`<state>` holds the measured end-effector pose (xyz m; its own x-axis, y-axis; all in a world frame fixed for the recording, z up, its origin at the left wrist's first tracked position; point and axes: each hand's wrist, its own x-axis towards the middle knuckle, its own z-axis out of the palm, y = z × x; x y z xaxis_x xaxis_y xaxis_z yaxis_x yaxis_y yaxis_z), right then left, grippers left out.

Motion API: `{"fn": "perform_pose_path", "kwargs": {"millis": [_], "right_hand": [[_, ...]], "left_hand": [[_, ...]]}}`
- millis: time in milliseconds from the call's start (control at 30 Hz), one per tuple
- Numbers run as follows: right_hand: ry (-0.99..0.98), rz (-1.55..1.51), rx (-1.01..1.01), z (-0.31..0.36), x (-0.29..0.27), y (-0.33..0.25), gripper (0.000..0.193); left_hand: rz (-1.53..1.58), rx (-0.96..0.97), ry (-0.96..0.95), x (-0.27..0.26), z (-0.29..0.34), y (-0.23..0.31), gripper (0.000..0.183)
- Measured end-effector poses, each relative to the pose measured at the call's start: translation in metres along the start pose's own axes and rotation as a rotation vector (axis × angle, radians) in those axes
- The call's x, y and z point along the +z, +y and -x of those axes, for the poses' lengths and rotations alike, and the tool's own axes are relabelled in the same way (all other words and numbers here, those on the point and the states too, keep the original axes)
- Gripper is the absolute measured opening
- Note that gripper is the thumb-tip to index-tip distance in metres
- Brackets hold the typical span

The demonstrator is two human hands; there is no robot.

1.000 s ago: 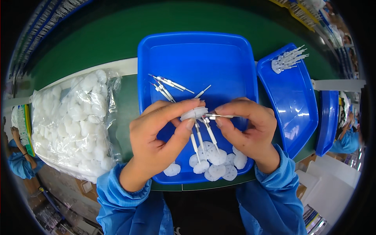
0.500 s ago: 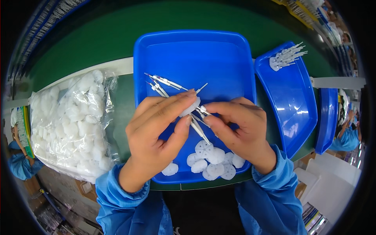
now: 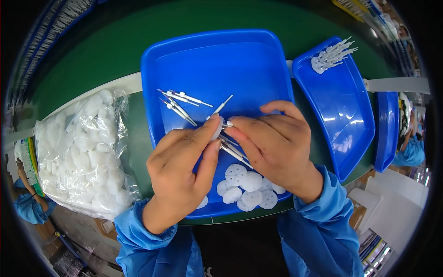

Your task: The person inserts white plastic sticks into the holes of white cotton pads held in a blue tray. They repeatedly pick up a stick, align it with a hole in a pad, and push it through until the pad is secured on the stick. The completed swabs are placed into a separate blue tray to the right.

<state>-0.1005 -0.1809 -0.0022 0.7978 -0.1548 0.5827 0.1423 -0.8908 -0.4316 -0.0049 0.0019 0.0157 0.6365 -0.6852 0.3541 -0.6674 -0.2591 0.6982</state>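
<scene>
While the left hand (image 3: 182, 159) pinches a white disc (image 3: 217, 129) between thumb and forefinger, the right hand (image 3: 277, 143) closes its thumb and forefinger on the end of a small rod right beside it; the fingers cover most of that rod. The disc is tilted nearly edge-on above the near half of the blue tray (image 3: 221, 69), with several slim rods (image 3: 236, 153) slanting from it toward the lower right.

The disc looks light and thin, probably plastic with some give, so a gentle hold by the rim should do and leaves its face free. The rods seem light and stiff, perhaps smooth enough to roll between fingertips; their thin tips look easiest to bend, so the thicker white body is the better place to take hold.

Those slanting rods crowd the gap between the hands and leave the right fingers little room. Below them lies a pile of loose discs (image 3: 251, 181), and loose rods (image 3: 177, 110) lie in the tray beyond the left hand. A clear bag (image 3: 83, 157) of white pieces stands on the left; on the right, a side tray (image 3: 346, 120) bears a bristling bundle (image 3: 333, 57), well apart from the hands.
</scene>
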Motion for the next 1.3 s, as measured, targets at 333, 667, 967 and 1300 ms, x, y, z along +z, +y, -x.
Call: {"fn": "perform_pose_path", "kwargs": {"millis": [333, 667, 967, 1300], "right_hand": [[-0.169, -0.224, 0.147, -0.007, -0.016, 0.006, 0.023], [-0.192, -0.719, 0.419, 0.006, -0.012, 0.004, 0.038], [-0.171, -0.821, 0.422, 0.006, -0.011, 0.005, 0.034], [-0.209, -0.882, 0.412, 0.007, -0.012, 0.006, 0.037]], "left_hand": [[0.336, -0.102, -0.087, -0.003, -0.002, -0.015, 0.052], [0.121, 0.184, -0.005, 0.006, -0.007, -0.015, 0.053], [0.105, 0.209, 0.029, 0.006, -0.008, -0.014, 0.055], [0.042, 0.259, 0.059, 0.009, -0.006, -0.014, 0.053]]}}
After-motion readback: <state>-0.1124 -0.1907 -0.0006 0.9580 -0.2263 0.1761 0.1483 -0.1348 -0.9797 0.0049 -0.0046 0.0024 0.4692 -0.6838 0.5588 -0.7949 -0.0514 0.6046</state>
